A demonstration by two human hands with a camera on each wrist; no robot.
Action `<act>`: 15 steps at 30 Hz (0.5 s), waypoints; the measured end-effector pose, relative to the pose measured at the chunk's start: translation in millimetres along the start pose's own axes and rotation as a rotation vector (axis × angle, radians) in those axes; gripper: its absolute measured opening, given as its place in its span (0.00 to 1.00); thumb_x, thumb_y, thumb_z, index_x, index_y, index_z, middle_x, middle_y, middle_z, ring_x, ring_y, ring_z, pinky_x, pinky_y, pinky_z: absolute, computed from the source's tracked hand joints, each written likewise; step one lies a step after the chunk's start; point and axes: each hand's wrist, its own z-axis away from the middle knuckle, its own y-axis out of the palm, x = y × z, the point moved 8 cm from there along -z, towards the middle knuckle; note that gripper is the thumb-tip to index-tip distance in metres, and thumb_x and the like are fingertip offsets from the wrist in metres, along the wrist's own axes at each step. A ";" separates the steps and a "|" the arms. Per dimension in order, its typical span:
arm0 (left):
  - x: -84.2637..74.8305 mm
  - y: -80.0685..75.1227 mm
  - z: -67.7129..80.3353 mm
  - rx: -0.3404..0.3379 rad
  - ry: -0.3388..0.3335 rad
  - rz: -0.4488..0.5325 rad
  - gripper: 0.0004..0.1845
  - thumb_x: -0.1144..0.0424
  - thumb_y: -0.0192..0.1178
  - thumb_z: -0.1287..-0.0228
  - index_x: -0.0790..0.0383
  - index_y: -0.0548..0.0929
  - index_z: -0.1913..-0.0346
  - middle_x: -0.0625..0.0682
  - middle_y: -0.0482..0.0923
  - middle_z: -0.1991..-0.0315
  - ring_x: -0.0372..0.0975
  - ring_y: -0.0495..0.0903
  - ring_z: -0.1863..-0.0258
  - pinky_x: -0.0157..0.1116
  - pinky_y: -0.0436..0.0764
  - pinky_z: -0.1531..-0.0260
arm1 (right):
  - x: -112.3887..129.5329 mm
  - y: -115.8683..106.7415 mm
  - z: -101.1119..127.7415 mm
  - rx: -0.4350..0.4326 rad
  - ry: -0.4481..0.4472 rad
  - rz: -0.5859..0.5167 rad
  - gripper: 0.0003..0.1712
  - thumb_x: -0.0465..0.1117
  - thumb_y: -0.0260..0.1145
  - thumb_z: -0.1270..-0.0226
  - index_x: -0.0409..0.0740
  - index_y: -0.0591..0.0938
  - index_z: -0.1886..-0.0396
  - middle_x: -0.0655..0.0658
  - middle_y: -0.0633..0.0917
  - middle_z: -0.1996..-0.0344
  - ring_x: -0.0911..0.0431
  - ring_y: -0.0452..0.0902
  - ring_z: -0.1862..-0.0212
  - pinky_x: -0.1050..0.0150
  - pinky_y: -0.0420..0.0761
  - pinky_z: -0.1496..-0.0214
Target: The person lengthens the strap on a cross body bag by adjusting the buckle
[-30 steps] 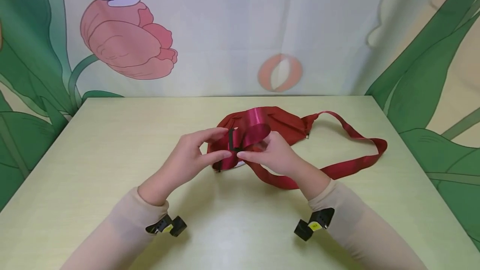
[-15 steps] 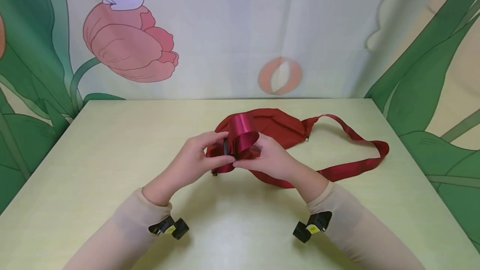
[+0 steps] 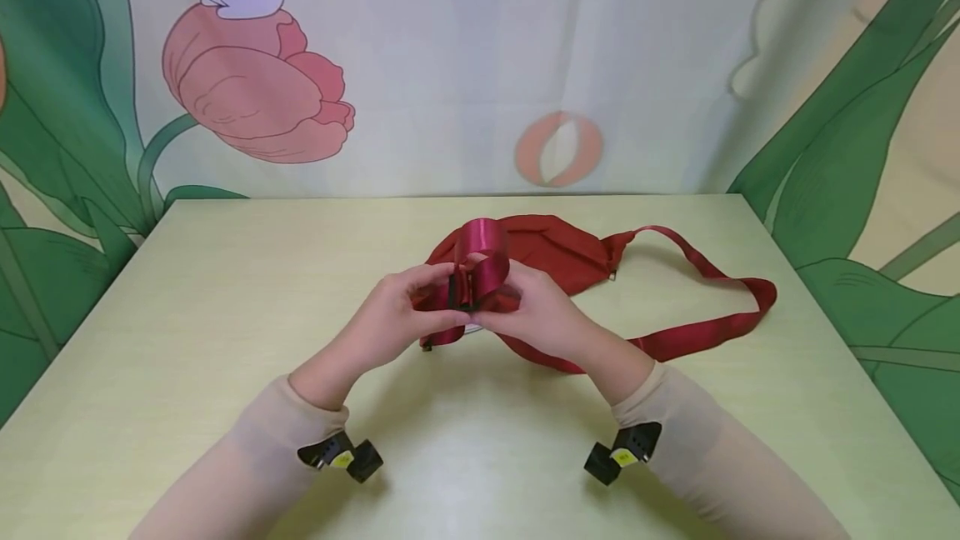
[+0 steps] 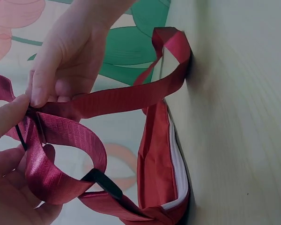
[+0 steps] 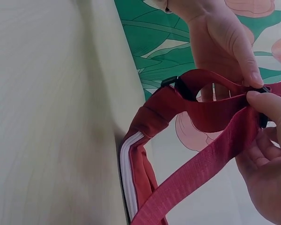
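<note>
Both hands, left hand [image 3: 397,319] and right hand [image 3: 536,315], pinch strap [image 3: 483,261] at black slider buckle [image 3: 453,290]; fingers clamped. Risk: webbing slips, loop twists.

Pale yellow-green table [image 3: 187,315] w/ faint wood grain, backed by cloth backdrop [image 3: 465,48] printed w/ pink tulip [image 3: 251,90] & green leaves [image 3: 840,165]; soft, even light.
</note>
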 end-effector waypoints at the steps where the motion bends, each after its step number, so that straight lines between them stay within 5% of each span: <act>1: 1.1 0.6 -0.2 0.008 -0.012 0.018 0.28 0.66 0.69 0.47 0.64 0.75 0.41 0.55 0.79 0.52 0.43 0.80 0.58 0.38 0.80 0.58 | 0.3 -0.6 0.6 0.000 -0.002 0.003 0.26 0.34 0.71 0.45 0.43 0.77 0.45 0.48 0.79 0.51 0.56 0.76 0.49 0.61 0.75 0.47; 8: 5.6 -0.5 1.1 0.020 -0.074 0.078 0.25 0.65 0.68 0.46 0.62 0.77 0.44 0.54 0.80 0.55 0.44 0.80 0.59 0.40 0.80 0.58 | -7.3 -2.0 3.0 0.043 0.080 0.058 0.21 0.42 0.71 0.43 0.50 0.81 0.49 0.55 0.82 0.55 0.60 0.75 0.49 0.52 0.73 0.45; 15: 8.7 -4.9 3.0 0.005 -0.103 0.061 0.21 0.63 0.68 0.46 0.61 0.78 0.48 0.53 0.80 0.60 0.45 0.79 0.61 0.41 0.79 0.61 | -11.3 -6.7 4.9 0.019 0.079 0.154 0.25 0.45 0.71 0.43 0.48 0.79 0.44 0.52 0.76 0.47 0.57 0.70 0.44 0.51 0.74 0.46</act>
